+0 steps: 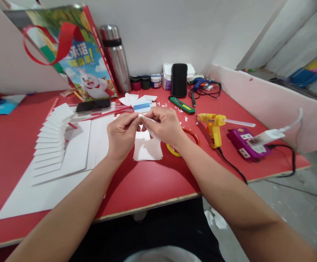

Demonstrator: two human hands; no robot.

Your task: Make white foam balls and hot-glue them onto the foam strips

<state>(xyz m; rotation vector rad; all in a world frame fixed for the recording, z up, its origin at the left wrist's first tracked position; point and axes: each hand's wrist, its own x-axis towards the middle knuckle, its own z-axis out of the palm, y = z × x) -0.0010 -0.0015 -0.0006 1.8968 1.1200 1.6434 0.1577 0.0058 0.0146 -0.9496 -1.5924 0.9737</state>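
Pinching a thin white paper-like piece [141,115] between their fingertips, the left hand [122,135] and right hand [167,125] meet above white square sheets [147,150] on a red table [147,185] — apparently shaping its edge, though blur hides detail — close work calling for steady pressure.

The left forearm [76,193] comes from the lower left of the frame, and the right forearm [218,174] comes from the lower right. Both are bare and slope inward. The left hand [123,133] and the right hand [164,125] meet near the centre, with fingers bent, and thumbs and fingertips pinching close together.
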